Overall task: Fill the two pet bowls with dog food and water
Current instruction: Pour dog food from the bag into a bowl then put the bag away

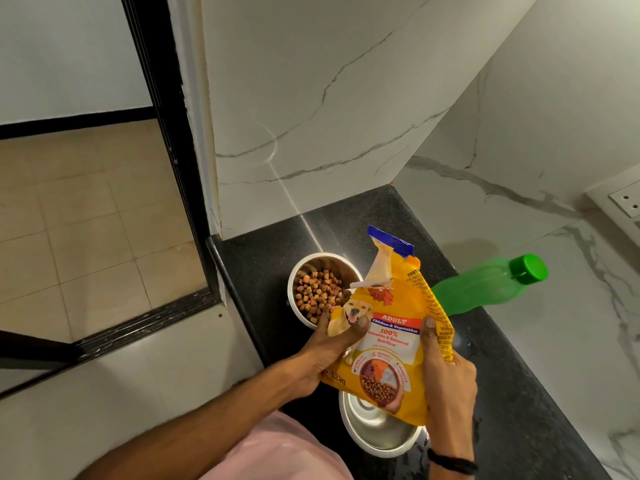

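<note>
A yellow dog food bag (pixel 388 344) is held above the black counter (pixel 263 265), its torn top leaning toward the far steel bowl (pixel 304 268). That bowl holds brown kibble (pixel 317 292). My left hand (pixel 332 348) grips the bag's left edge, thumb on the front. My right hand (pixel 446 379) grips its right edge. A second steel bowl (pixel 377 434), with nothing in it, sits nearer me, partly hidden under the bag. A green water bottle (pixel 485 289) with its cap on stands behind the bag on the right.
The counter is narrow, with a marble wall (pixel 311 116) at its far end and along its right side. A wall socket (pixel 623 202) is at the far right. To the left the counter drops off to a tiled floor (pixel 86 220).
</note>
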